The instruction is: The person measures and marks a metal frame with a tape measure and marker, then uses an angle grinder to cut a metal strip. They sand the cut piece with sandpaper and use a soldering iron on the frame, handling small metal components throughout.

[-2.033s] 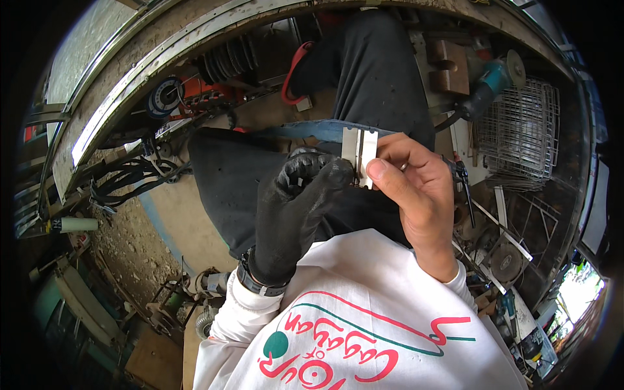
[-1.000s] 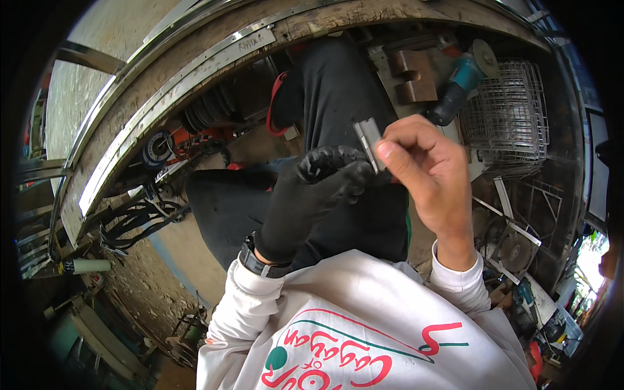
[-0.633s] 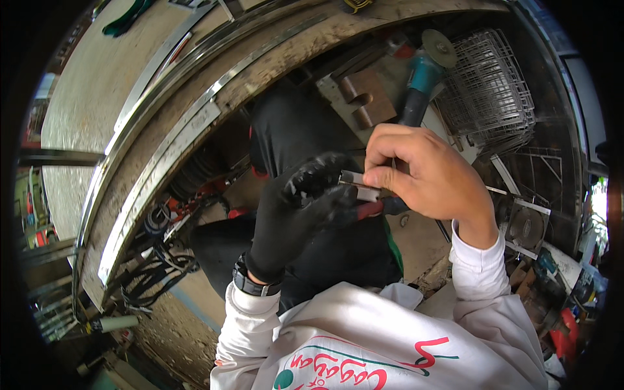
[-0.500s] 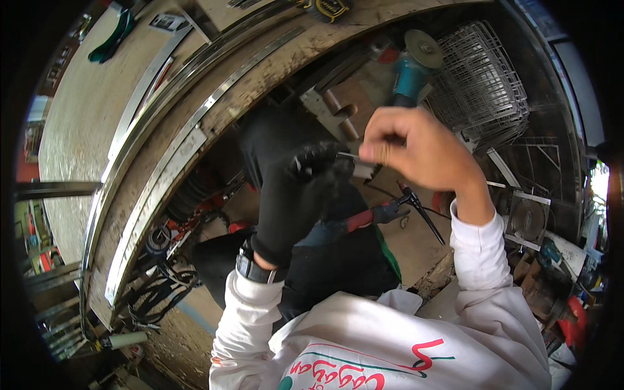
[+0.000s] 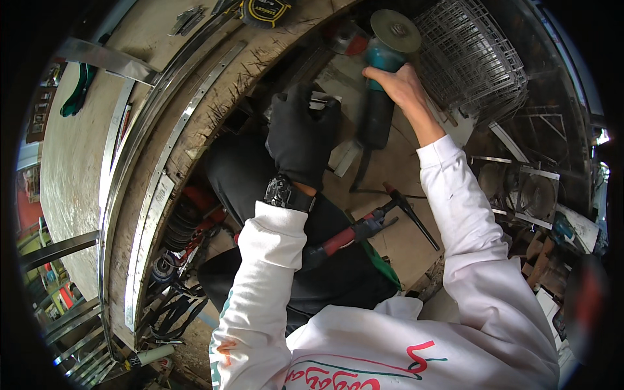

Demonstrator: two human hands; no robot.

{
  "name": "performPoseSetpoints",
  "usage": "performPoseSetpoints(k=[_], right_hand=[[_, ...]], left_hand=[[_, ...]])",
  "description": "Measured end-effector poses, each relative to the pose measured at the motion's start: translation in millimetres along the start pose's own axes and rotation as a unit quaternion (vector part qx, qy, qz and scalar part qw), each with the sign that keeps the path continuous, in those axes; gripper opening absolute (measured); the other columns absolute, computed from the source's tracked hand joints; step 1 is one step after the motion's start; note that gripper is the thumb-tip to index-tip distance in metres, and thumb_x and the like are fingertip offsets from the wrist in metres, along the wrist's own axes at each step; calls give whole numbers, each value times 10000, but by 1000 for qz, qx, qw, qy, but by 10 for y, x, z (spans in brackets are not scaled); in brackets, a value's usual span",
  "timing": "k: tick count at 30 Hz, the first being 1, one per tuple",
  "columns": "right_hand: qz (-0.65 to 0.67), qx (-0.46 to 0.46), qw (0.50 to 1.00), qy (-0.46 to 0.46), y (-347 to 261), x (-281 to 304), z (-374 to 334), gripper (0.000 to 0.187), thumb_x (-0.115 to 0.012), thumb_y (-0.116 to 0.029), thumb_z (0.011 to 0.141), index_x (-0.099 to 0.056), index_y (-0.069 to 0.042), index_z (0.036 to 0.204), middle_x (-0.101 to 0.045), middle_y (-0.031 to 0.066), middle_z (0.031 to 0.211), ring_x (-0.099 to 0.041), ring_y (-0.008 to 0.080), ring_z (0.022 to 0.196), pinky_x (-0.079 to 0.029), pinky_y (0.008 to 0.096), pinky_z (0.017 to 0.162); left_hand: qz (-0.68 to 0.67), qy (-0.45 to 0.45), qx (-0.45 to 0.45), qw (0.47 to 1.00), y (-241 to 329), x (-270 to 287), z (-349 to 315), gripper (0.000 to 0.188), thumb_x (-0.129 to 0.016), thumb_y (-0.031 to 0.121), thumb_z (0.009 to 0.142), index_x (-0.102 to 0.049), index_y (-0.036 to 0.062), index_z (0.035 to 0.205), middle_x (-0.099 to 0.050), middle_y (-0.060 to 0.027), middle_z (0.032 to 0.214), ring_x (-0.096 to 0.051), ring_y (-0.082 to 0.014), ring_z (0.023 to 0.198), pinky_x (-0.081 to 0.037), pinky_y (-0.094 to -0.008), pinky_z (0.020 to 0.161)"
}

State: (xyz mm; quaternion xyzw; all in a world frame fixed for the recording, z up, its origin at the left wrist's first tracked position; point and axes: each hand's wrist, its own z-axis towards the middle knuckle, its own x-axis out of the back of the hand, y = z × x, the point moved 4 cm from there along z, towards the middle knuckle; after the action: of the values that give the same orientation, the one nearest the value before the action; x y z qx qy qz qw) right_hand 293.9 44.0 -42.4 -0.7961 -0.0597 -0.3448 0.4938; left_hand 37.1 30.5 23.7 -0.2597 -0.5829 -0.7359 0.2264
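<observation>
My right hand [image 5: 404, 89], bare, grips the teal body of an angle grinder [image 5: 385, 57], thumb stretched across it. The grinder's round disc [image 5: 395, 30] faces up at the far end, and its dark handle [image 5: 375, 120] points back toward me. My left hand [image 5: 302, 127], in a black glove, is closed around a small shiny metal piece [image 5: 317, 101], mostly hidden by the fingers. Just beyond the glove are pale metal pieces on the floor. A second power tool, red and dark blue [image 5: 344, 240], lies by my lap with a black side handle [image 5: 419, 221].
A curved-looking workbench [image 5: 71, 188] with long metal strips runs along the left. On its far edge sits a yellow and black tape measure [image 5: 265, 12]. Stacked wire grids [image 5: 471, 62] stand at the far right. Metal frames [image 5: 536, 188] and clutter fill the right side.
My right hand has left the small piece at the glove and moved away from me onto the grinder. My gloved left hand has also moved farther out. The view has shifted.
</observation>
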Motion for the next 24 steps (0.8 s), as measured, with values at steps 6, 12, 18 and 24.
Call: performPoseSetpoints(k=[6,12,18,24], right_hand=[[227,2,974,2,258,268,-224,561,-889,-288,745,-689,-13,1192,-729,108,1042,-712,213,897,-582,362,822],[393,-1,914,103,668,851,-469,579,-862,-271,806,-639,-13,1273,-699,98,1086,-697,207,945,-595,375,827],[531,50,809,247,913,1282,-665,545,-839,-150,829,-579,-35,1294,-658,85,1156,-676,222,993,-596,381,827],[323,194,818,435,983,2146,-1059,644,-928,-62,753,-562,-25,1282,-659,94,1216,-645,205,1067,-526,379,961]], left_hand=[[-21,-15,8,1000,-59,-23,6,408,-856,311,799,-729,155,1154,-635,-151,1124,-687,-342,1013,-576,-447,830],[108,3,-119,987,-213,-23,34,503,-862,343,780,-734,196,1244,-644,-191,1199,-546,-401,1256,-505,-513,1003],[48,15,-172,984,285,226,-280,524,-882,291,818,-716,126,1287,-583,-192,1369,-561,-374,1299,-512,-465,1025],[-150,-146,-148,967,844,412,-1004,537,-906,109,779,-694,80,1272,-631,-183,1304,-647,-347,1209,-547,-422,992]])
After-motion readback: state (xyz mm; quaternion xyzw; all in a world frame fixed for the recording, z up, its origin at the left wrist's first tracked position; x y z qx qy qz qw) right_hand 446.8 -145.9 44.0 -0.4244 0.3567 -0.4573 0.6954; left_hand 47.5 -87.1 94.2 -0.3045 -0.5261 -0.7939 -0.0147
